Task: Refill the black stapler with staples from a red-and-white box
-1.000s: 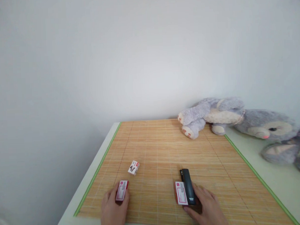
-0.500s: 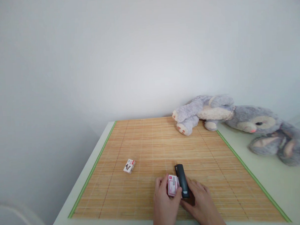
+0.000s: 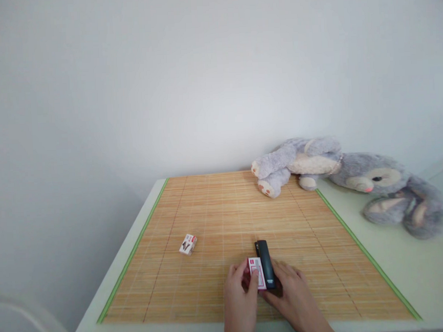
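Note:
My left hand (image 3: 240, 287) is closed on a small white box with pink edging (image 3: 261, 278), its thumb lying across the printed top. That box sits right against the left side of a black stapler (image 3: 267, 264), which points away from me. My right hand (image 3: 291, 288) wraps the stapler's right side, fingers along it and thumb near the lower end of the box. The fingers' undersides are hidden. Farther left lies another small white box with a dark picture and red print (image 3: 188, 244), touched by neither hand.
A bamboo mat (image 3: 208, 205) with green edges covers much of the pale table (image 3: 427, 269). On its far right a grey plush rabbit (image 3: 317, 164) lies on its side along the wall (image 3: 203, 88). A blurred pale curved thing (image 3: 25, 311) shows at the lower left.
My left thumb has moved left from the stapler's edge onto the face of the pink-edged box. The box now stands closer against the stapler. The whole view has shifted slightly.

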A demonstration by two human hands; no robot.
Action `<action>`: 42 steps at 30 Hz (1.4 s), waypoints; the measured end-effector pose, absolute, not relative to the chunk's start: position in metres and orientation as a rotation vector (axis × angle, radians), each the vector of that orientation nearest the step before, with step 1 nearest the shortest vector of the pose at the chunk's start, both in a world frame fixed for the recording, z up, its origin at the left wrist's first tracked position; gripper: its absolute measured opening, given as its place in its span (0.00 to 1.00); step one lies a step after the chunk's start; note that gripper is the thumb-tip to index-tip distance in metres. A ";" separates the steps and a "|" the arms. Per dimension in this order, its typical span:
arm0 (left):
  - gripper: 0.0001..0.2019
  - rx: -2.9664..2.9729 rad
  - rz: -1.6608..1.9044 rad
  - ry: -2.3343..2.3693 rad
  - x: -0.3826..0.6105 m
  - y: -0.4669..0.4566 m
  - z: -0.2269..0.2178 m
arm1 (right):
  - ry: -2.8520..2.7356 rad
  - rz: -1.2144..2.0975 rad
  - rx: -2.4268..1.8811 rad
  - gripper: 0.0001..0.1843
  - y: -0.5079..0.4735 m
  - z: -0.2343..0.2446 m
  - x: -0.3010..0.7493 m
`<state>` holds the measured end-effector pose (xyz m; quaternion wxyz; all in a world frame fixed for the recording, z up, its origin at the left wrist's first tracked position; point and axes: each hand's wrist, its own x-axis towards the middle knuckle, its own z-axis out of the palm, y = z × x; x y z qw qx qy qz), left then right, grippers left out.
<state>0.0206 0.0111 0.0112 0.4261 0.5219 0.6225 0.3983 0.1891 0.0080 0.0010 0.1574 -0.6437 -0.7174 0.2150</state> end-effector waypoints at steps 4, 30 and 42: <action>0.24 1.336 0.950 1.572 0.018 0.010 0.017 | -2.046 0.721 -1.820 0.35 0.009 0.003 0.190; 0.22 1.242 1.000 1.969 -0.147 0.097 0.022 | -2.051 0.800 -1.826 0.38 0.010 0.018 0.191; 0.27 1.283 0.961 1.462 -0.029 0.102 -0.006 | -2.057 0.810 -1.836 0.29 0.013 0.025 0.188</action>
